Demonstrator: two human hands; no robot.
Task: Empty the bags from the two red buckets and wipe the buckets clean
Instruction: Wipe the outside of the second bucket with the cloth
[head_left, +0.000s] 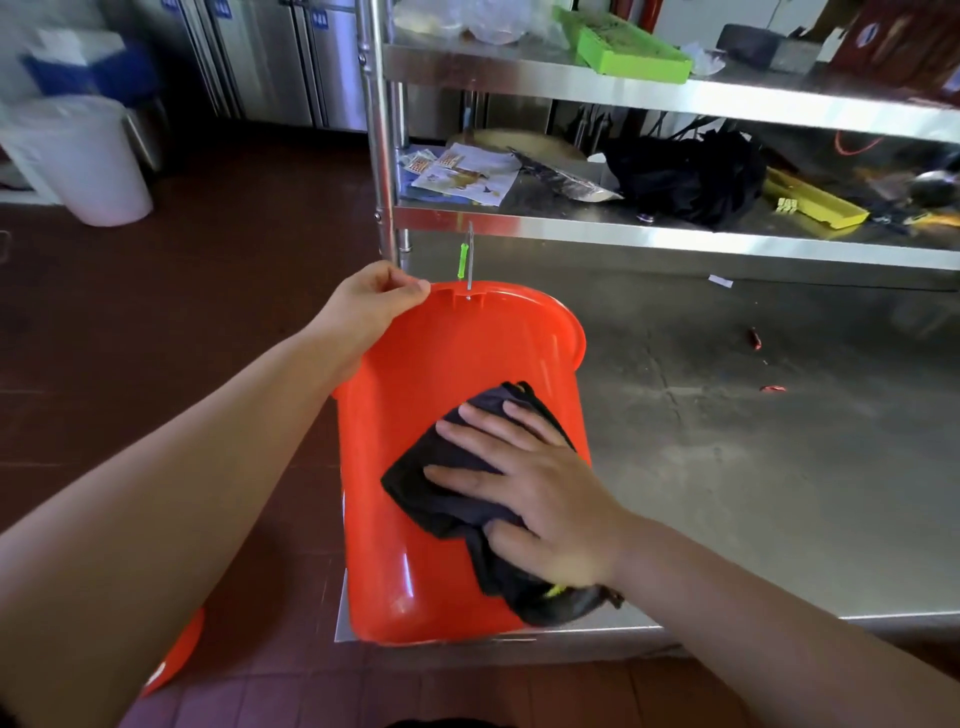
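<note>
1. A red bucket (415, 467) lies tilted on its side at the front left corner of a steel rack's (779, 467) bottom shelf, mouth away from the person, base toward them.
2. The left hand (363, 306) grips the bucket's rim at the far left, fingers curled round the edge.
3. The right hand (530, 488) lies flat with fingers spread, pressing a dark cloth (447, 488) against the bucket's outer wall.
4. The wire handle (469, 260), with a green grip, stands up from the rim against the edge of the middle shelf.
5. A sliver of a second red bucket (176, 649) shows on the tiled floor (234, 270) at lower left.
6. A white bin (88, 161) stands on the floor at far left.
</note>
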